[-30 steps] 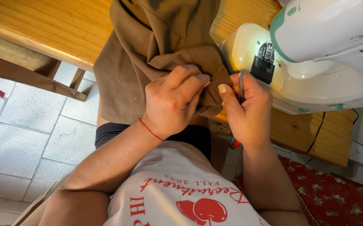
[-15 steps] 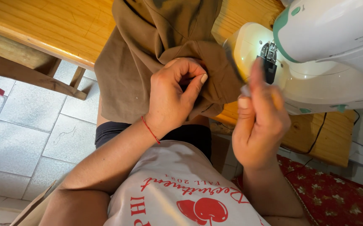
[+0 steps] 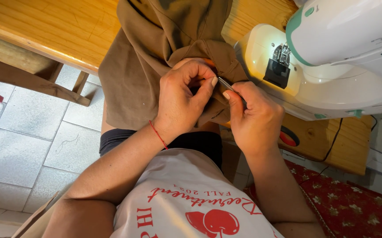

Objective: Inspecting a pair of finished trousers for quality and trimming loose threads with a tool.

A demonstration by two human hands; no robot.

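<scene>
Brown fabric [image 3: 155, 57] pinched in left hand [image 3: 183, 103], right hand [image 3: 253, 118] fingers around thin metal tool [image 3: 229, 85]

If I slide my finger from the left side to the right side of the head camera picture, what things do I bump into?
Grey floor tiles → brown cloth → left hand → thin metal tool → right hand → white sewing machine.

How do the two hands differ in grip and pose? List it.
1. The left hand pinches a fold of the brown cloth with fingers curled; the right hand holds a thin metal tool.
2. The left hand lies over the cloth; the right hand sits beside it, nearer the sewing machine.
3. The left wrist wears a red string; the right wrist is bare.
Both meet at the same fold.
</scene>
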